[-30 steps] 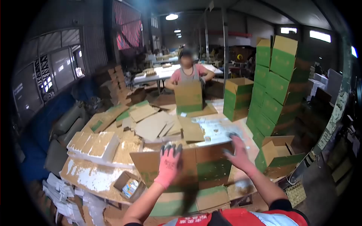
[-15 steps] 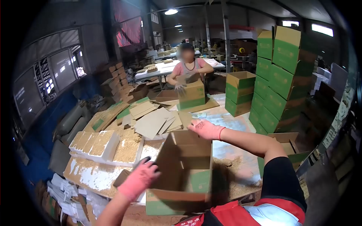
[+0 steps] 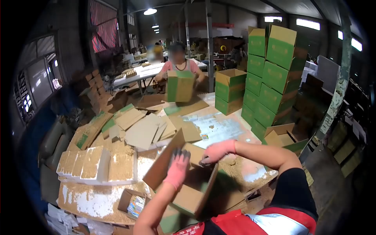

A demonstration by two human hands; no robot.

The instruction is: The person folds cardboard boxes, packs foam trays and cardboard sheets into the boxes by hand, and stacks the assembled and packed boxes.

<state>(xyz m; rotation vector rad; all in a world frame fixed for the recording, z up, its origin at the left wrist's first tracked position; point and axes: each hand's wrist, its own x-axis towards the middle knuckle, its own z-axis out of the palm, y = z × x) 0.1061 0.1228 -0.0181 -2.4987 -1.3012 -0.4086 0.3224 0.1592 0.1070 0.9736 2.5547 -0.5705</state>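
An open-topped cardboard box (image 3: 190,199) stands tilted at the near edge of the table, its flaps raised. My left hand (image 3: 178,168), in a pink glove with dark fingertips, lies against the inner side of its left flap, fingers stretched out. At the far right corner of the box, my right hand (image 3: 217,151) has its gloved fingers closed on the box's edge or flap. A small box (image 3: 124,200) holding printed labels sits to the left of the big one.
Across the table a person (image 3: 178,64) holds a green and brown box (image 3: 180,87). Flat cardboard pieces (image 3: 141,131) lie mid-table. White foam blocks (image 3: 84,164) are at the left. Stacked green boxes (image 3: 270,78) rise at the right, near an open box (image 3: 280,137).
The view has swung right. My left hand has moved from beside the box onto its flap. The box has turned and tilted. The person opposite has lifted their box.
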